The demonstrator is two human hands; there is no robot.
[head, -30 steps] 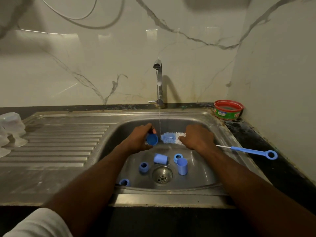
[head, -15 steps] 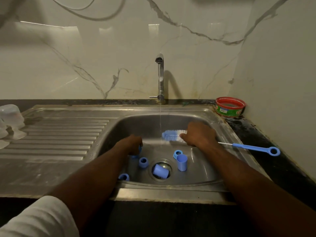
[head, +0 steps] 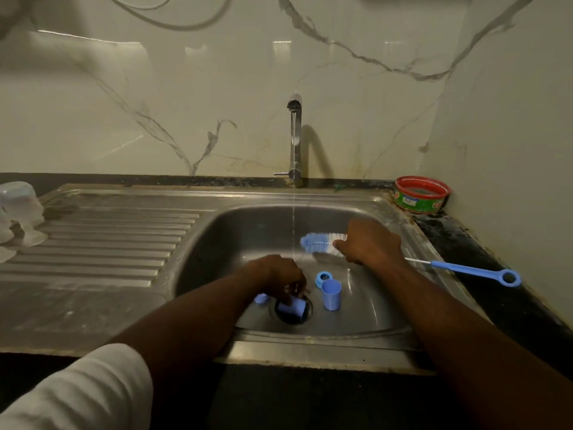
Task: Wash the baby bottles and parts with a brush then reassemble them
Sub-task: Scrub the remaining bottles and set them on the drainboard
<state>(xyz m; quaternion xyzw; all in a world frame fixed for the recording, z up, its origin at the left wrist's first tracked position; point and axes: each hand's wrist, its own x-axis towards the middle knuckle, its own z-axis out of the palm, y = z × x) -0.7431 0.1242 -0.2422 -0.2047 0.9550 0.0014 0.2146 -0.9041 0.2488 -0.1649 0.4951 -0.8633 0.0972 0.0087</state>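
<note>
My left hand [head: 280, 279] reaches down over the drain and its fingers curl round a blue bottle cap [head: 294, 306] lying on its side there. My right hand [head: 367, 243] grips the bottle brush [head: 317, 243] just behind its blue and white bristles; the long blue handle sticks out to the right over the sink rim. Another blue cap [head: 331, 294] stands upright in the basin, a blue ring [head: 324, 277] lies behind it, and a further blue part [head: 260, 298] peeks out left of my left hand. Clear bottles [head: 18, 206] stand upside down on the drainboard at far left.
A thin stream of water runs from the tap [head: 294, 135] into the steel sink [head: 387, 318], landing between my hands. A red and green tub [head: 422, 193] sits on the dark counter at the back right corner. The ribbed drainboard [head: 108, 243] stretches to the left.
My left hand put down the dark blue part it held under the tap, dropped to the basin floor and moved right onto the cap over the drain. The brush hand stayed nearly still.
</note>
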